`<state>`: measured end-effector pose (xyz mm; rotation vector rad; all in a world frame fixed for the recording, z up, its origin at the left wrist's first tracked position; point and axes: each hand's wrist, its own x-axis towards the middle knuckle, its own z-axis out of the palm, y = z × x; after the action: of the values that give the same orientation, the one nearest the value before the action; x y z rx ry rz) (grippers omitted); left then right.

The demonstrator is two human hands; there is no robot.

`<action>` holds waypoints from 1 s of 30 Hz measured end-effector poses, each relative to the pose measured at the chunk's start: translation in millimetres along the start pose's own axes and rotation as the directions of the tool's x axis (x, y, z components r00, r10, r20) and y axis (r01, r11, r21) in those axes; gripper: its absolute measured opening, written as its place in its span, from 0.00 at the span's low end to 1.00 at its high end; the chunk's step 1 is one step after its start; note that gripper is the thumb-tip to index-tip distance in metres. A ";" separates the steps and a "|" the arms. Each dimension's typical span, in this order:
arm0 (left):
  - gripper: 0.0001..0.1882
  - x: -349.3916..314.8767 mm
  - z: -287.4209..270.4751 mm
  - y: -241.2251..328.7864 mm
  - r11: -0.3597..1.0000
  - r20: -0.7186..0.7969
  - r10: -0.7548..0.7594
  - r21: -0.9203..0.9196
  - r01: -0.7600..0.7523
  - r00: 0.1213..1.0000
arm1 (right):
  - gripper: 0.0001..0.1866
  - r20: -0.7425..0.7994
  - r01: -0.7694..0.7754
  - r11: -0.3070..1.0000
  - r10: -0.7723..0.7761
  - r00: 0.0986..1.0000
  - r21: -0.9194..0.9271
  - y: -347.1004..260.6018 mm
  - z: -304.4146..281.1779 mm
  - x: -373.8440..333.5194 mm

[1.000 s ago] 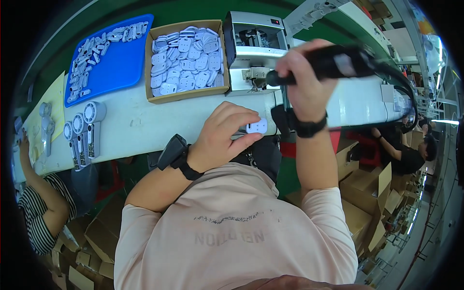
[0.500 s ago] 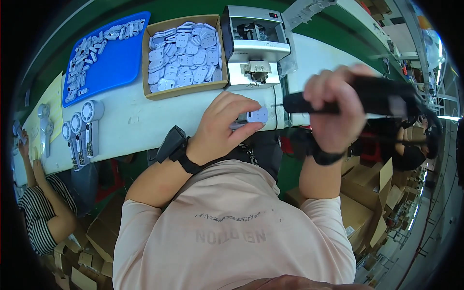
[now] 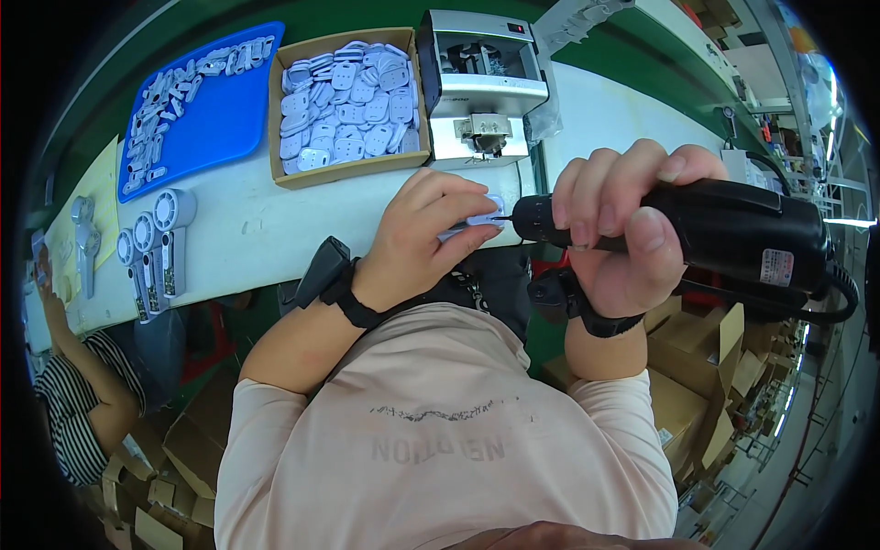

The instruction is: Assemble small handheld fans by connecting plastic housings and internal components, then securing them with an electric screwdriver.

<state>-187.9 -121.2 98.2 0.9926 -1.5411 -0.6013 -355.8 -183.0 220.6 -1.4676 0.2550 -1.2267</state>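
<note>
My left hand (image 3: 431,223) pinches a pale lavender plastic piece (image 3: 486,216) between thumb and fingers at the near edge of the table. Its fingers hide much of the piece. My right hand (image 3: 632,229) is wrapped round a black electric screwdriver (image 3: 724,234), held roughly level with a cord trailing from its rear end. The tip of its bit points left and meets the plastic piece; whether a screw sits under it I cannot make out.
Beyond my left hand stands a cardboard box (image 3: 346,171) of lavender plates, beside a silver machine (image 3: 486,96). A blue tray (image 3: 215,137) holds small parts. Several handheld fans (image 3: 171,234) lie at left. A co-worker's arm (image 3: 64,321) is at far left; cartons (image 3: 687,394) stand at lower right.
My right hand has brought the screwdriver left and slightly down, so the bit has come from a gap away to the plastic piece. The left hand has barely shifted.
</note>
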 end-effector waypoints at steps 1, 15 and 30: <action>0.13 0.5 -0.6 -0.8 1.000 0.008 0.015 0.012 -0.015 1.000 | 0.17 -0.002 0.001 1.000 -0.001 1.000 -0.012 0.5 2.1 0.2; 0.16 4.8 0.9 -4.1 0.995 0.031 0.094 0.038 -0.095 0.995 | 0.16 0.065 0.012 1.000 -0.012 0.998 0.001 9.0 -7.1 0.4; 0.20 -5.7 -4.6 2.8 0.999 0.027 0.006 0.033 -0.007 1.000 | 0.13 -0.277 -0.154 0.971 0.099 0.956 -0.183 91.8 -40.1 21.2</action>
<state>-184.2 -114.3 98.4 1.0078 -1.5823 -0.5886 -335.7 -252.6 148.2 -1.4311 0.6641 -1.3210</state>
